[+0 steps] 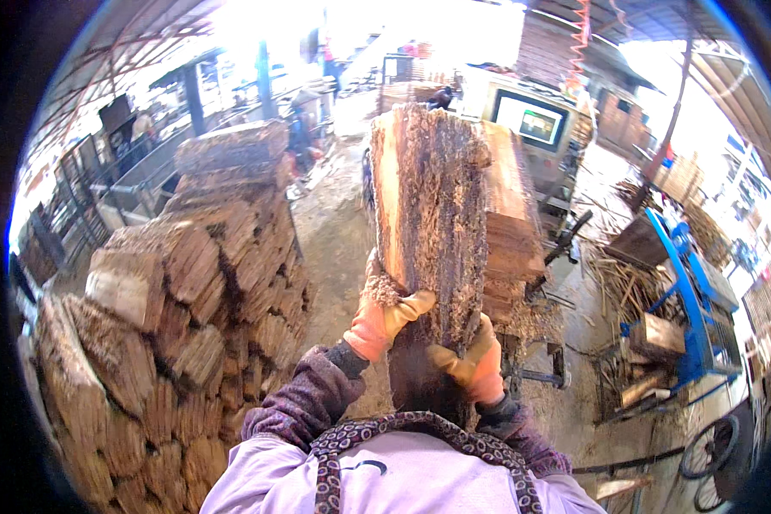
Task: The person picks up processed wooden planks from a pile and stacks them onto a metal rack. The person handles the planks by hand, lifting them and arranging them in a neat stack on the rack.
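Observation:
A thick, rough-barked wooden slab point(441, 214), caked with sawdust, stands lengthwise in front of my chest. My left hand point(388, 315), in a yellow and orange glove dusted with sawdust, grips its left edge. On its lower right side my right hand point(475, 360), gloved alike, is closed round the edge; some fingers lie over the bark. Just behind and to the right of the slab is a stack of sawn boards point(512, 231), partly hidden by it.
A tall pile of split timber point(188, 343) fills the left side. Ahead right stands a machine cabinet with a lit screen point(529, 118). A blue metal frame point(690, 295) with wood scraps point(621, 300) is on the right, and a bicycle wheel point(709, 447) shows at lower right.

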`<state>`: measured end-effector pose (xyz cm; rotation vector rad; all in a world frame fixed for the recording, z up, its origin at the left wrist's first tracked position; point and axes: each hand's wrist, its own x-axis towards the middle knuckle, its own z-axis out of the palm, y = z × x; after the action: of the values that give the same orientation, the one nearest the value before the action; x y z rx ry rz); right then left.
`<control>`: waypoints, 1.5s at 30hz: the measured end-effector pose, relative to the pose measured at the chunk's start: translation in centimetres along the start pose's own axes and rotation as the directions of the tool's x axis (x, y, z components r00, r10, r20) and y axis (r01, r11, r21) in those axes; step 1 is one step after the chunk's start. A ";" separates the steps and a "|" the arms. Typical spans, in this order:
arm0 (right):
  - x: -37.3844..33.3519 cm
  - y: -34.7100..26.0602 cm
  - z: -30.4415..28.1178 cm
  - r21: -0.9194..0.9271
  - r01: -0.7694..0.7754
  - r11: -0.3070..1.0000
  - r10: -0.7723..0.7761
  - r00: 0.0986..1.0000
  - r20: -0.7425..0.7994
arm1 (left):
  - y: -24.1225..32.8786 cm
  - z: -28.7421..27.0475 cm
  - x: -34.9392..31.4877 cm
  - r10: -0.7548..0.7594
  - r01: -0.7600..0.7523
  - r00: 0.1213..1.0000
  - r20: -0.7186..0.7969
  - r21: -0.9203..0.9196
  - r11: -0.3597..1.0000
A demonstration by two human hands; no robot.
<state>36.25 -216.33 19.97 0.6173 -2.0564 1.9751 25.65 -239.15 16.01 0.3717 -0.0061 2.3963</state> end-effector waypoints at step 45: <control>17.8 -22.3 0.3 -0.557 0.803 -0.210 -0.157 0.535 0.830 | 5.9 7.1 -4.5 0.221 -0.087 0.965 0.140 0.969 -0.231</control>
<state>30.46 -219.29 47.74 1.3307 -2.0818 -0.4484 26.92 -247.30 22.21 1.0117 2.2530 1.9730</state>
